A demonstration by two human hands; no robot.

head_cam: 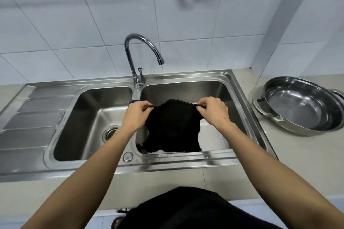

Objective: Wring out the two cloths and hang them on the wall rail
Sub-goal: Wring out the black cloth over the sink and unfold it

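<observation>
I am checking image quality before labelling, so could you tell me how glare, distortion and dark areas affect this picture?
Head view: wide-angle bending curves the sink rim and wall tiles; bright reflections on the pan and tap; the black cloth shows almost no texture.

Bright, even light with soft shadows, white glare on the steel sink (186, 161) and pan (305, 109), wide-angle bending at the edges, slight overall softness.
</observation>
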